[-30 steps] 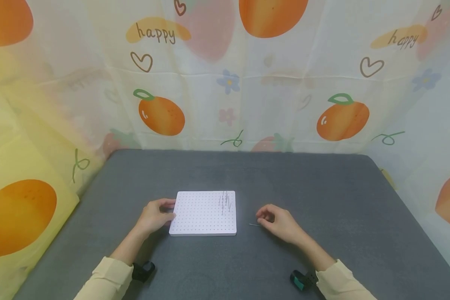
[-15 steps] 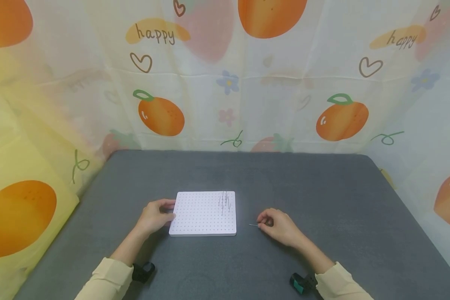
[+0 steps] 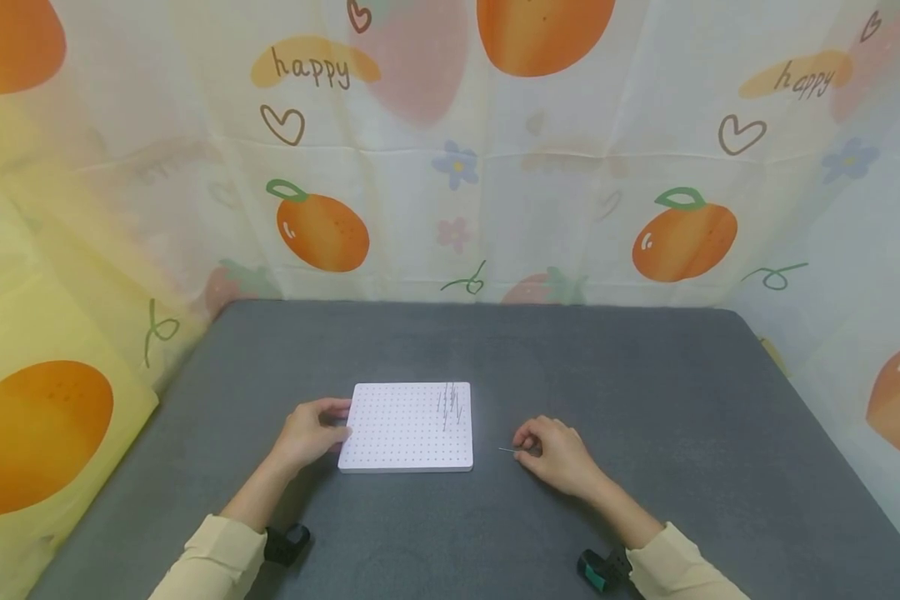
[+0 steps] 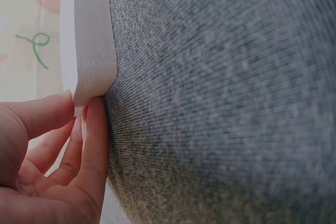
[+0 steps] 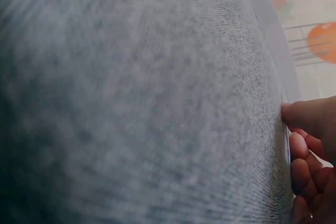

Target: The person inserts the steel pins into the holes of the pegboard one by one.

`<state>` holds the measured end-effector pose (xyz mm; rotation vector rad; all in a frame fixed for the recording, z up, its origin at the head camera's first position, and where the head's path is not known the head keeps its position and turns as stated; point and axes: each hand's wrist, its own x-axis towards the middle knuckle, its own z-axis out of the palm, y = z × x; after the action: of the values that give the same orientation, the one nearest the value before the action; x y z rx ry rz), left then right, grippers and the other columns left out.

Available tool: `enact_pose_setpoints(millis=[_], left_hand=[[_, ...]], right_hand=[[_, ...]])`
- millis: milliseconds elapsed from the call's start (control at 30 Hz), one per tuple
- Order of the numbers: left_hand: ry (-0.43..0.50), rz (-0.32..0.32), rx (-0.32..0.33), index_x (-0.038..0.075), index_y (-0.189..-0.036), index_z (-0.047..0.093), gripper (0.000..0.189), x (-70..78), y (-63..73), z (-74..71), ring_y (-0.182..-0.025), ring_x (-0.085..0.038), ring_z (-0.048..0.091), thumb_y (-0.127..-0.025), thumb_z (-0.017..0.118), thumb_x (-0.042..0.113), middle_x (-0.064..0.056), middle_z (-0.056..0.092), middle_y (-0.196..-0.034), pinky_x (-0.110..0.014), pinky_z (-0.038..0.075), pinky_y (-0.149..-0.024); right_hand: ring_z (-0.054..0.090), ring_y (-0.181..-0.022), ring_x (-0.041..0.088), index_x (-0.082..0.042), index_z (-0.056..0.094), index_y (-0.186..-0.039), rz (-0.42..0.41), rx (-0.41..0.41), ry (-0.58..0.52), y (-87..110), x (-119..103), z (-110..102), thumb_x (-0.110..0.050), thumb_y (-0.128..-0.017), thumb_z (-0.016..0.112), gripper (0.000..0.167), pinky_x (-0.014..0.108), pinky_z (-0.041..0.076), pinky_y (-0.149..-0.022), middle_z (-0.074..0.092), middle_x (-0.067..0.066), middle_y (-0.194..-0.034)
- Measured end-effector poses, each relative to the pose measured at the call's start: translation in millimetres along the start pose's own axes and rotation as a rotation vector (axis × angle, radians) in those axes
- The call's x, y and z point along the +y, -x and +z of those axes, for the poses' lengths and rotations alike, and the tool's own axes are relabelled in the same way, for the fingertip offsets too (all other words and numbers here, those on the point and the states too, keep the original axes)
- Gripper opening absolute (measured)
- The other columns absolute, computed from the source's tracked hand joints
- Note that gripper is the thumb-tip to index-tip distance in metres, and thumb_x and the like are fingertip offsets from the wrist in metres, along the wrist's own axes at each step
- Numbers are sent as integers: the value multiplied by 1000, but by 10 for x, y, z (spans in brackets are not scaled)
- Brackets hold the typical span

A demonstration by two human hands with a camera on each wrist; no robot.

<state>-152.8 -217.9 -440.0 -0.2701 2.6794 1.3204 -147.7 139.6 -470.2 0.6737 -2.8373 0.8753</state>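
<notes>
A white pegboard (image 3: 397,433) with rows of small holes lies on the dark grey table. Several thin metal pins (image 3: 450,404) stand upright near its far right corner. My left hand (image 3: 307,433) pinches the board's left edge; in the left wrist view the thumb is on top and the fingers are at the lower edge of the board (image 4: 94,40). Right of the board, a single thin metal pin (image 3: 506,450) lies low at the table. With curled fingers, my right hand (image 3: 555,450) pinches its right end, which the fingertips hide.
The grey table (image 3: 607,358) reaches back to a hanging cloth (image 3: 555,200) printed with oranges and hearts. A dark band with a small device is on each wrist, the right device (image 3: 596,571) partly green.
My right hand has shifted slightly down in view at the loose pin, which lies in about the same place. The left hand and the board have not visibly moved.
</notes>
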Motion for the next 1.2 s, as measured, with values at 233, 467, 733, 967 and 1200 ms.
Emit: enact_pose_setpoints(millis=[233,467,733,967,1200], left_hand=[[8,8,-3,0,-124,53,45,-18,-13,0,-81,-20,62,-80,63,1,-21,58,-116,-33,56,-67],[12,3,3,1,-124,53,44,-9,-16,0,-81,-20,63,-81,63,1,-20,58,-116,-33,56,-68],[26,4,-5,1,-124,54,44,-18,-12,0,-80,-20,63,-80,63,1,-20,58,-116,-33,56,-67],[27,10,-11,0,-124,53,44,-18,-8,-3,-80,-20,63,-81,63,1,-21,58,-115,-33,56,-67],[31,19,-17,-1,-123,54,43,-13,0,-10,-78,-19,63,-81,62,0,-21,58,-115,-34,56,-66]], right_hand=[[45,-69,7,-22,59,-71,30,46,26,1,-29,21,-17,-70,76,17,27,34,-62,51,-11,-72],[46,-70,8,-23,61,-70,108,9,45,-15,-59,-1,-19,-72,75,15,29,36,-64,52,-11,-71],[45,-66,7,-22,61,-67,103,33,90,-19,-92,-4,-18,-71,75,15,28,36,-60,51,-10,-68],[44,-65,7,-22,61,-65,102,41,104,-21,-91,3,-18,-71,75,15,27,36,-59,50,-10,-67],[43,-64,7,-22,61,-65,99,41,112,-21,-101,2,-18,-72,74,15,27,35,-58,49,-10,-66]])
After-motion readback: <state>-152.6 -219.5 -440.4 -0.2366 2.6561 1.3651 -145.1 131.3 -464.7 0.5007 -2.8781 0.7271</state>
